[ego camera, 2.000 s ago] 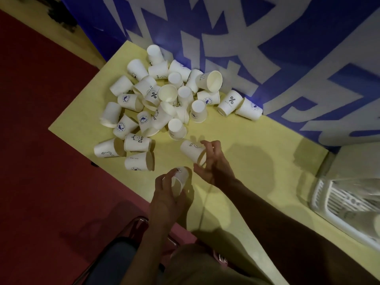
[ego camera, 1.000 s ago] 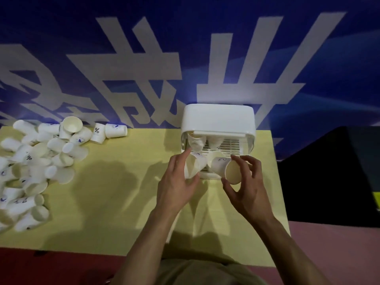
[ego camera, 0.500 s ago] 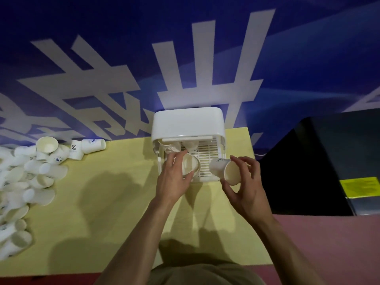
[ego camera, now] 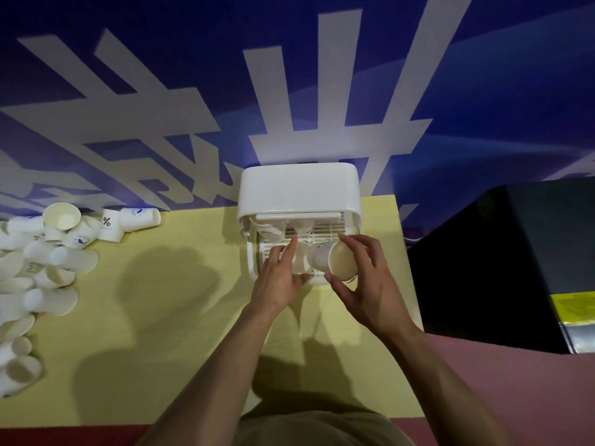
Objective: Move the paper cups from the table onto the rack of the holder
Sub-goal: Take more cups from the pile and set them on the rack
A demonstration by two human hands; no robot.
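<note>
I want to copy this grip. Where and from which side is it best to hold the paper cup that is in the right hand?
Probably as the right hand holds it now: at the wide rim end of the paper cup, from the near side, thumb under, fingers over. It lies on its side, mouth toward the person, base pointing into the holder.

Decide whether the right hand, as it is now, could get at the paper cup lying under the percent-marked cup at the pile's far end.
Probably not: the right hand holds a white paper cup at the white plastic holder, far from that lying cup.
</note>
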